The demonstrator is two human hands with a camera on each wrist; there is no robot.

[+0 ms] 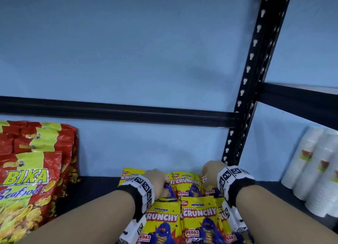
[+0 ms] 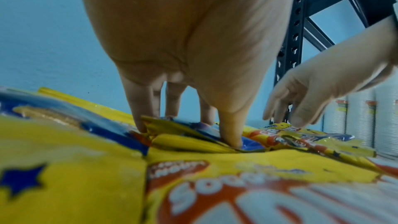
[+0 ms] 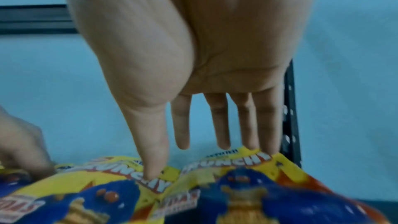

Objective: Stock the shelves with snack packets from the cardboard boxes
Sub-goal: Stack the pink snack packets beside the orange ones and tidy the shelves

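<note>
Yellow Crunchy packets (image 1: 199,220) lie at lower centre; left hand (image 1: 158,181) pinches one, right hand (image 1: 212,172) presses another with straight fingers.

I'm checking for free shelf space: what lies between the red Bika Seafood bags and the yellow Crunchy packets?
Only bare dark shelf lies between the Bika Seafood bags and the Crunchy packets, as the head view shows.
</note>
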